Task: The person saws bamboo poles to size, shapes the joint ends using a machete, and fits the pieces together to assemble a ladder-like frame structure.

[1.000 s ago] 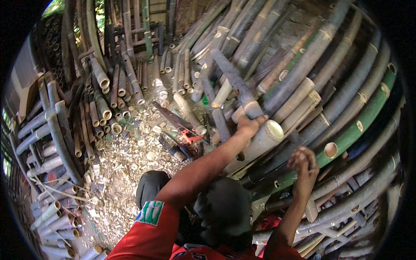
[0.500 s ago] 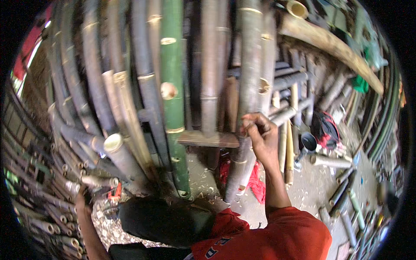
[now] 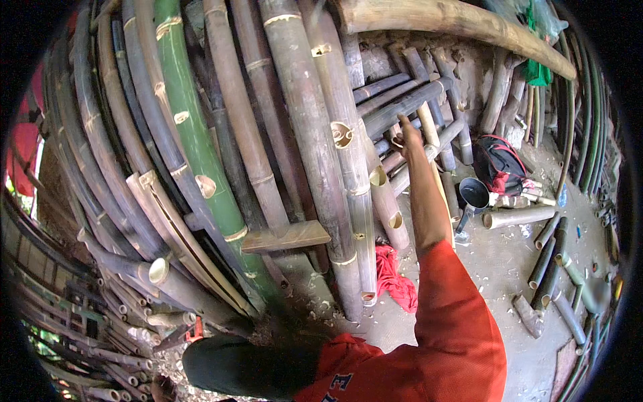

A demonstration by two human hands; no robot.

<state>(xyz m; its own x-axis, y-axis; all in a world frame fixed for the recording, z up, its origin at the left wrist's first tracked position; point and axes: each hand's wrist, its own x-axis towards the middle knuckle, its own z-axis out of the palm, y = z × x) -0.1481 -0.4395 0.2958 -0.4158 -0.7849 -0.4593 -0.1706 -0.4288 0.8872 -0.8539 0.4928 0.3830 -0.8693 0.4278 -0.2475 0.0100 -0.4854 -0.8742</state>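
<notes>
Head view: right of centre, a dark round pot (image 3: 473, 193), contents indistinct. Right arm (image 3: 429, 201) stretched upward, the right hand (image 3: 409, 139) is at a dark bamboo pole (image 3: 404, 107), upper right; I cannot tell whether its fingers grip. Left hand (image 3: 163, 388) dim, bottom left, fingers unreadable.

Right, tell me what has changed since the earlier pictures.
The view has swung right. The left hand has come away from the pale-ended pole and shows only dimly at the lower left. The right hand has reached forward to a dark pole, seemingly touching it; whether it grips is unclear. The green pole, red cloth and black pot stayed put.
</notes>
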